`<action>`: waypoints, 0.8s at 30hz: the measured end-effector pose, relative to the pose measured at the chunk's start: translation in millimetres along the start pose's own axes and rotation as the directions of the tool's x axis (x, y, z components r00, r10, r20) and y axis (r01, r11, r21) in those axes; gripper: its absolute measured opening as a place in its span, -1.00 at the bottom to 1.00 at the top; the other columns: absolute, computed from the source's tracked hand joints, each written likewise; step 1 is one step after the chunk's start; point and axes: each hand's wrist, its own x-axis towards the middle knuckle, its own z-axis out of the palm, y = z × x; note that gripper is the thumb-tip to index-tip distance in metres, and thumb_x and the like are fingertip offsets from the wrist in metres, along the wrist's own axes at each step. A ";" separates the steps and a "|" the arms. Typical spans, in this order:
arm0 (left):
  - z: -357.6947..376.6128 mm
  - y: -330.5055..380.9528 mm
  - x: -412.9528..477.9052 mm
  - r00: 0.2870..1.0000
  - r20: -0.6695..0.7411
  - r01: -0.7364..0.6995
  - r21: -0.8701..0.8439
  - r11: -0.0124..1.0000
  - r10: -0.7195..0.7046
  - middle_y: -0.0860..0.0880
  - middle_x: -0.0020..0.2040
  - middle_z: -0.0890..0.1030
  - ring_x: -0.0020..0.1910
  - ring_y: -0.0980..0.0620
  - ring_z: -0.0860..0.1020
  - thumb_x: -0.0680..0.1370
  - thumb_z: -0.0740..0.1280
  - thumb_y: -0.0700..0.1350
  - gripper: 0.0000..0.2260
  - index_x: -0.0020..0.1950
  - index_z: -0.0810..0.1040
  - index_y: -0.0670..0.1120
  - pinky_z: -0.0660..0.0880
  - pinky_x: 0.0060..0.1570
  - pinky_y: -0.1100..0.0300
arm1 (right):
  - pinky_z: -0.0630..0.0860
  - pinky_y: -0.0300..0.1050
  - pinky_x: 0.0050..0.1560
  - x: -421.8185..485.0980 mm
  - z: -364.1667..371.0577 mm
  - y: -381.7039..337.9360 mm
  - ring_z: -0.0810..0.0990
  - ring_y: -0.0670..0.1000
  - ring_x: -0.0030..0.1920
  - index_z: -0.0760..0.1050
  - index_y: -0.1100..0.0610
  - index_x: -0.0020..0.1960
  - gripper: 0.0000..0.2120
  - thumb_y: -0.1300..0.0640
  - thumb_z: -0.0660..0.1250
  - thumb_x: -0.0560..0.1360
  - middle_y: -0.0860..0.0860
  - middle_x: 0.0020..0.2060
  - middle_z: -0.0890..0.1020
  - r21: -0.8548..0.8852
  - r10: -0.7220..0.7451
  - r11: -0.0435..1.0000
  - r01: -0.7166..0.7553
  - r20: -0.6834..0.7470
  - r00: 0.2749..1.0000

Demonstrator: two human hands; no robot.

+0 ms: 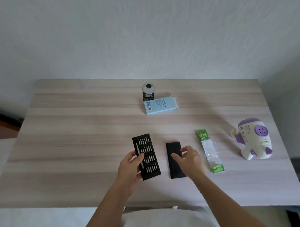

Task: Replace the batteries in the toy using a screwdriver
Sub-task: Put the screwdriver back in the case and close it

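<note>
A black screwdriver kit tray [149,153] with several silver bits and a thin silver driver handle lies near the table's front centre. My left hand [130,167] grips its left side, thumb across the bits. To its right lies the kit's black sleeve [173,169]; my right hand [190,156] hovers over its upper right part with fingers loosely spread, and whether it touches the sleeve is unclear. A green and clear battery pack [210,151] lies further right. The white and purple toy [255,139] stands at the right edge.
The wooden table [77,144] backs onto a white wall. At the back centre lie a pale blue box [160,104] and a small black pack with a round disc [148,92]. A dark object stands right of the table.
</note>
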 end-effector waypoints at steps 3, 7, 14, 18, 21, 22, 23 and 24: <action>-13.5 -1.5 13.2 0.999 -0.013 0.030 0.012 0.999 -0.030 -0.19 0.05 0.68 -0.07 -0.15 0.66 0.61 0.32 -0.27 -0.80 0.23 0.53 -0.19 0.62 -0.28 0.04 | 0.50 -0.01 0.01 3.8 28.4 9.1 0.51 0.16 0.17 0.29 0.12 0.33 -0.37 -0.26 0.37 0.47 0.12 0.18 0.44 -0.186 0.093 0.978 -0.096 -0.024 0.995; -26.5 2.8 26.5 0.999 -0.010 0.045 0.038 0.998 -0.045 -0.18 0.04 0.68 -0.09 -0.13 0.65 0.60 0.32 -0.28 -0.80 0.23 0.53 -0.19 0.63 -0.28 0.06 | 0.54 0.07 -0.01 8.0 49.8 6.4 0.45 0.19 0.17 0.17 0.12 0.37 -0.26 -0.21 0.44 0.42 0.16 0.17 0.40 -0.230 0.192 0.951 -0.205 -0.080 0.978; -43.6 11.0 45.7 0.999 0.003 0.053 0.064 0.997 -0.053 -0.15 0.00 0.70 -0.10 -0.11 0.66 0.60 0.33 -0.27 -0.83 0.18 0.56 -0.16 0.61 -0.25 0.05 | 0.55 0.13 0.09 19.9 57.2 4.3 0.48 0.23 0.15 0.24 0.19 0.25 -0.28 -0.17 0.50 0.35 0.20 0.12 0.45 -0.214 0.275 0.933 -0.289 -0.094 0.957; -44.3 12.7 48.9 0.998 0.021 0.053 0.071 0.996 -0.054 -0.13 0.00 0.70 -0.08 -0.13 0.65 0.60 0.33 -0.27 -0.82 0.20 0.55 -0.17 0.62 -0.21 0.04 | 0.57 0.14 0.07 29.2 50.3 8.6 0.53 0.20 0.12 0.28 0.16 0.18 -0.25 -0.23 0.56 0.26 0.15 0.08 0.50 -0.172 0.298 0.939 -0.298 -0.026 0.954; -42.3 13.3 48.8 0.998 0.042 0.050 0.075 0.996 -0.053 -0.15 0.04 0.70 -0.03 -0.14 0.66 0.60 0.33 -0.26 -0.81 0.21 0.55 -0.17 0.63 -0.16 -0.01 | 0.53 0.03 0.03 31.3 47.6 9.2 0.49 0.16 0.14 0.35 0.16 0.20 -0.25 -0.27 0.56 0.26 0.13 0.09 0.44 -0.205 0.294 0.934 -0.291 -0.017 0.956; -41.2 13.3 48.5 0.998 0.044 0.046 0.076 0.996 -0.050 -0.15 0.05 0.70 -0.02 -0.14 0.66 0.60 0.34 -0.26 -0.81 0.21 0.56 -0.17 0.62 -0.17 0.00 | 0.51 0.02 0.04 31.0 48.1 8.3 0.48 0.16 0.16 0.38 0.16 0.21 -0.27 -0.25 0.56 0.28 0.13 0.11 0.43 -0.213 0.281 0.936 -0.280 -0.026 0.959; -39.7 13.6 47.6 0.998 0.043 0.043 0.076 0.996 -0.047 -0.15 0.04 0.70 -0.03 -0.14 0.66 0.60 0.34 -0.26 -0.81 0.21 0.56 -0.17 0.62 -0.18 0.01 | 0.50 0.01 0.06 29.9 49.5 7.0 0.47 0.15 0.17 0.39 0.15 0.21 -0.30 -0.22 0.56 0.29 0.13 0.12 0.44 -0.216 0.265 0.939 -0.267 -0.041 0.963; -37.9 14.0 46.2 0.998 0.043 0.038 0.074 0.997 -0.042 -0.14 0.02 0.70 -0.04 -0.14 0.66 0.60 0.34 -0.26 -0.82 0.20 0.56 -0.17 0.63 -0.19 0.01 | 0.50 0.01 0.07 28.0 51.1 5.1 0.46 0.14 0.18 0.38 0.15 0.22 -0.32 -0.19 0.56 0.31 0.13 0.14 0.45 -0.217 0.252 0.941 -0.259 -0.060 0.966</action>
